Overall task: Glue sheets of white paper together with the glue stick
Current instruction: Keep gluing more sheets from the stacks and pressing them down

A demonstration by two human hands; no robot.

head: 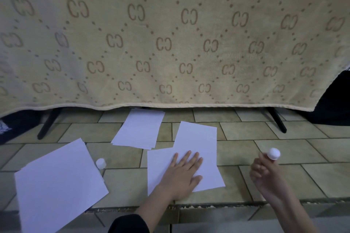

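Left hand (184, 173): flat, fingers straight, pressed on overlapped white sheets (198, 138). Right hand (262, 171): grip closed round glue stick (273, 154). Cap (100, 163): set on tiled floor (284, 130).

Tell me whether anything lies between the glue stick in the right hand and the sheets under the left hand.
Nothing visible does. The right hand holds the glue stick raised, to the right of the overlapped sheets; only bare floor tiles lie between. The left hand presses flat on the sheets, covering part of them.
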